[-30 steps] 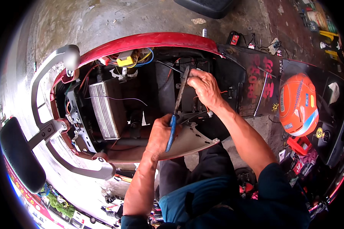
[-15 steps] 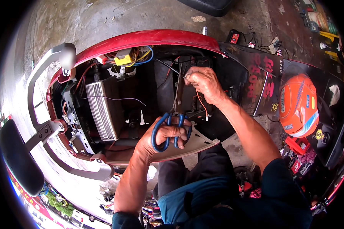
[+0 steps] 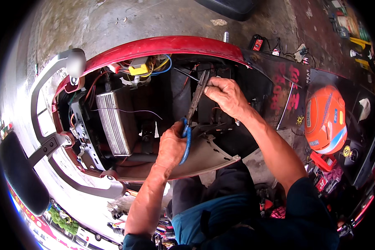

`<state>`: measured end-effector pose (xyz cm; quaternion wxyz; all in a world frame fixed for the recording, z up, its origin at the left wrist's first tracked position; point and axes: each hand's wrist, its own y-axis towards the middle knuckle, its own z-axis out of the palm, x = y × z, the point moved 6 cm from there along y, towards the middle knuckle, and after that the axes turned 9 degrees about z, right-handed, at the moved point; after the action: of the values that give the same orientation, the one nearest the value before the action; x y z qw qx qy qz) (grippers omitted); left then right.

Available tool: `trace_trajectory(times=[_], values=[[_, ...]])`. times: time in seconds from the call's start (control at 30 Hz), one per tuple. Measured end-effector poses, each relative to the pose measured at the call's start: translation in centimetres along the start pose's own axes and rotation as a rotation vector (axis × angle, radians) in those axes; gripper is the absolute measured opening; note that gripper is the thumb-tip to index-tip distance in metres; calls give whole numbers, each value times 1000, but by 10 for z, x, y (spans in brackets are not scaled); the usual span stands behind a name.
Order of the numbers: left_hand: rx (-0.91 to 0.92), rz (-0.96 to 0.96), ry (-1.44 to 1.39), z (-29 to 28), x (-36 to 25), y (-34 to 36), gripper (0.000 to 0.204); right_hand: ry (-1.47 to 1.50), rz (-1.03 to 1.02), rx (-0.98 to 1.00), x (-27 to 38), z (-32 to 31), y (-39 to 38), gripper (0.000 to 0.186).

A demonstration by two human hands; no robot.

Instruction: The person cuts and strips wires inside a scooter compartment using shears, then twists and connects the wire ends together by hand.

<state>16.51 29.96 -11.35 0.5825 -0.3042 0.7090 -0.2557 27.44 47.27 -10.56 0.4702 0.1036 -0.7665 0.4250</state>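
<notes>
My left hand [image 3: 171,146] is closed round the blue handles of a pair of scissors [image 3: 194,104], whose dark blades point up and to the right. At the blade tips, my right hand [image 3: 226,93] is pinched, its fingertips close against the blades. What lies in that pinch is too small or hidden to make out. Below the right hand, part of an orange wire [image 3: 215,111] shows, with a small white connector [image 3: 237,123] nearby. Both hands are over the open red scooter body [image 3: 166,45], and its inner side panel [image 3: 208,156] lies under the left hand.
Inside the body are a finned silver radiator-like block [image 3: 112,123], a loose purple wire [image 3: 133,111] and a yellow connector [image 3: 138,69] among coloured wires. A grey grab rail [image 3: 41,96] curves round the left end. An orange helmet [image 3: 326,118] rests at right; a black seat-like pad [image 3: 23,173] stands at far left.
The scissors have tilted rightward and turned edge-on, their loops now mostly behind my left hand. The right hand has shifted slightly right and down. The orange wire and connector have moved right.
</notes>
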Motion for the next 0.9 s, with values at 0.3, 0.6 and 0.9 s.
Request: trace_trajectory(times=[0.3,0.6,0.9], values=[[-220,70,397,-8,-23,-8,45,107,-9,-193,-22,15,-10,11],[-277,100,400,-4,-20,-6,49,297,44,-238,-26,22,-10,10],[-288,154,522,-4,-25,-7,50,174,15,-265,-26,21,-14,11]])
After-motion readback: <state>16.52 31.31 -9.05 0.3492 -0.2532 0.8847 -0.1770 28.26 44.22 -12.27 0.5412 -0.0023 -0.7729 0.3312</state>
